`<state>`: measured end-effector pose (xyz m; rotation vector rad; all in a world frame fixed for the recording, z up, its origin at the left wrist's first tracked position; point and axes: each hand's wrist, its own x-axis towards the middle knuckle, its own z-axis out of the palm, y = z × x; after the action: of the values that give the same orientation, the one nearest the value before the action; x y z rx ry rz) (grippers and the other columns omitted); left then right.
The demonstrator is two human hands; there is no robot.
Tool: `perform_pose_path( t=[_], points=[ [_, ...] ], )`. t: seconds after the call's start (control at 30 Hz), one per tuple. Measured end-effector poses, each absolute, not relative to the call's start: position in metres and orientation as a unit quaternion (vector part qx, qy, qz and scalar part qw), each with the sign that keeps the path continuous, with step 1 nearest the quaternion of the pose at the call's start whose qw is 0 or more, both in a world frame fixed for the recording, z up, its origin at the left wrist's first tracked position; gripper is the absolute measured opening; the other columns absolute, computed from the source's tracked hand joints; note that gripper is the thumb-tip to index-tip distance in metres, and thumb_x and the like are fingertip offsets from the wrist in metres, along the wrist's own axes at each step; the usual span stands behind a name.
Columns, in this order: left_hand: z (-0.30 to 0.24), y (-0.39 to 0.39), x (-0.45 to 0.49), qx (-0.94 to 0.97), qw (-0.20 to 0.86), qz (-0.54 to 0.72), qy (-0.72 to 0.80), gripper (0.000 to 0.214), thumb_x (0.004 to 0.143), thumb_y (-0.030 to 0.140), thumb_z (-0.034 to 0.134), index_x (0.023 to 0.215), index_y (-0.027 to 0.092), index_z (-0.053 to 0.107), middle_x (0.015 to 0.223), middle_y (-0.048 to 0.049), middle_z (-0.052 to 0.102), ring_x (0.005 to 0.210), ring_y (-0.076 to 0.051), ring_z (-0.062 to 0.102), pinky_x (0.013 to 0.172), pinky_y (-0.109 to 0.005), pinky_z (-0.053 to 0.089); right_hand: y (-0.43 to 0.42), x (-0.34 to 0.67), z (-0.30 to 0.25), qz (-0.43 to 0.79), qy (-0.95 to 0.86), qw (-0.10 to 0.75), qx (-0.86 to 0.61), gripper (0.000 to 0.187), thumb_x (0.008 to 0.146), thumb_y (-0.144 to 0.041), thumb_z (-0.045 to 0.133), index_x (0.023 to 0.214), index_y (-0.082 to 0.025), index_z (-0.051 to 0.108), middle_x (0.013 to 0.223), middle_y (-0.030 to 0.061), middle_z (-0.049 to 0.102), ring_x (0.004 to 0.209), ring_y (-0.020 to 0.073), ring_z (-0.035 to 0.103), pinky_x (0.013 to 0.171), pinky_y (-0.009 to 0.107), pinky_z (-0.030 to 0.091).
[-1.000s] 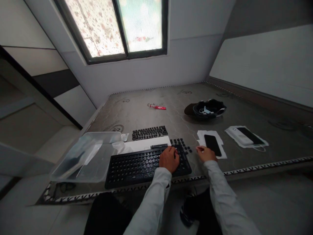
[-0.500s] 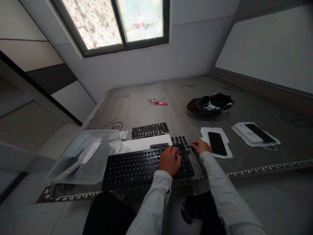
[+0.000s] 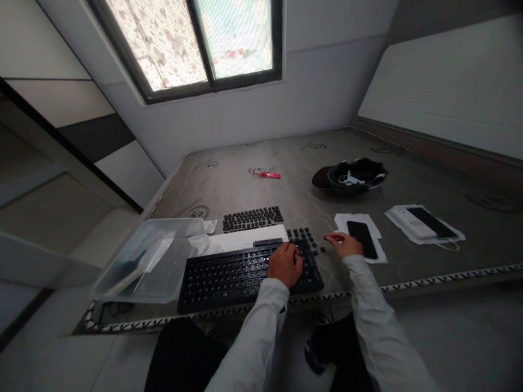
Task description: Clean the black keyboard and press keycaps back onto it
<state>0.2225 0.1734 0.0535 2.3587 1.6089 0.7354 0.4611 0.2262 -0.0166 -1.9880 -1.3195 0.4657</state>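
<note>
Keyboard (image 3: 229, 275): our left hand (image 3: 286, 264) rests at its three o'clock end, fingers released; our right hand (image 3: 346, 245) pinches what looks like a key (image 3: 332, 238).

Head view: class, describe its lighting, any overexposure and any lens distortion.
Head view: daylight comes through the window, its panes washed out; head view: the table and keyboard look dim by contrast; head view: wide-angle distortion slants the walls and stretches the sleeves near the bottom edge.
</note>
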Motion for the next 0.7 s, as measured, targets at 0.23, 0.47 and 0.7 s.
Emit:
perform_pose_path(
  t=[0.23, 0.47, 0.7],
  points=[
    [0.057, 0.171, 0.222, 0.797, 0.103, 0.232, 0.547, 0.011, 0.083, 0.021, 0.046, 0.087, 0.023, 0.056, 0.092, -0.0019, 0.059, 0.084, -0.015, 0.055, 0.076, -0.026, 0.043, 0.173, 0.419, 0.016, 0.39, -0.521, 0.41, -0.639, 0.033, 0.06, -0.047, 0.068, 0.077, -0.019, 0.071, 0.083, 0.0075, 0.072, 0.081, 0.0232, 0.066, 0.078, 0.034, 0.05],
    [0.061, 0.168, 0.223, 0.796, 0.105, 0.219, 0.554, 0.01, 0.083, 0.022, 0.046, 0.087, 0.022, 0.056, 0.093, -0.0024, 0.059, 0.085, -0.015, 0.055, 0.075, -0.026, 0.043, 0.149, 0.393, 0.017, 0.405, -0.565, 0.35, -0.628, 0.029, 0.061, -0.043, 0.068, 0.076, -0.019, 0.073, 0.075, 0.0048, 0.072, 0.068, 0.0196, 0.063, 0.068, 0.031, 0.049],
    [0.057, 0.169, 0.222, 0.801, 0.093, 0.229, 0.546, 0.009, 0.082, 0.022, 0.047, 0.085, 0.022, 0.055, 0.09, -0.0019, 0.058, 0.083, -0.015, 0.055, 0.074, -0.026, 0.042, 0.147, 0.39, 0.019, 0.315, -0.601, 0.32, -0.661, 0.028, 0.062, -0.044, 0.066, 0.075, -0.021, 0.075, 0.07, 0.0034, 0.07, 0.055, 0.0149, 0.055, 0.057, 0.027, 0.044]
  ],
)
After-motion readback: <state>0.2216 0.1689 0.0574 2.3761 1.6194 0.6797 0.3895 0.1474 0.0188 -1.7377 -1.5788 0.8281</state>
